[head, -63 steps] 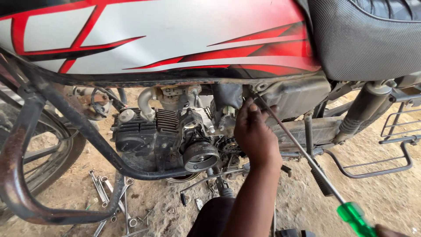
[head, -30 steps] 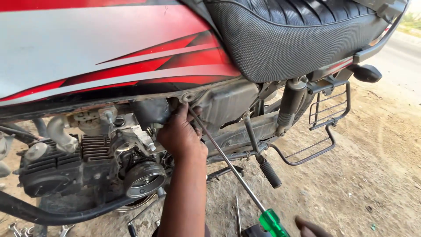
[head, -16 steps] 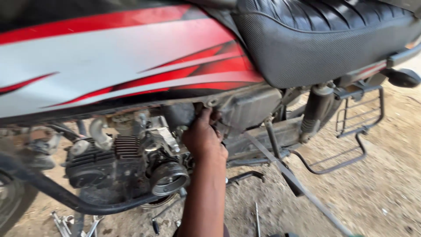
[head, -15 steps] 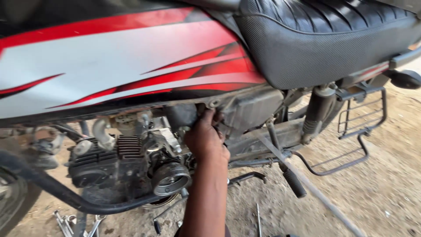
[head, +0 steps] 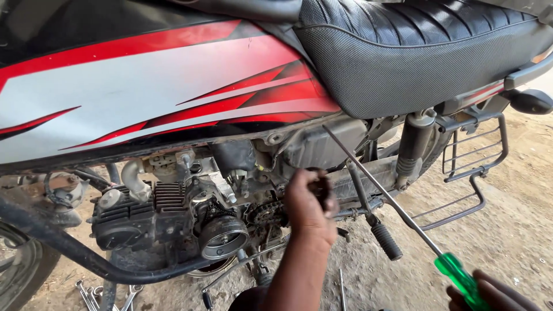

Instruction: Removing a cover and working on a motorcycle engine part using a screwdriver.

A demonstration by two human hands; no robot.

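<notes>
While the left hand reaches in beside the engine, its fingers are curled around a small dark part, too dim to make out, just behind the chain sprocket. Grip there looks clenched on that part.

Right hand sits at the bottom right corner, only partly in frame, closed around the green handle of a long screwdriver. Shaft runs up and to the left, crossing in front of the footpeg; tip rests at the underside of the bike, against the grey box below the front of the seat.

Motorcycle stands side-on. Tank panel is white with red and black stripes. Black textured seat fills the upper right. Engine is exposed, dusty, with cooling fins and a round metal cover low in the middle. Black frame tube curves under the engine at left. Rear shock stands just right of the screwdriver shaft, with a wire foot guard beyond it.

Ground is bare dirt. Several spanners lie on it at the lower left, near the edge of the front tyre.
</notes>
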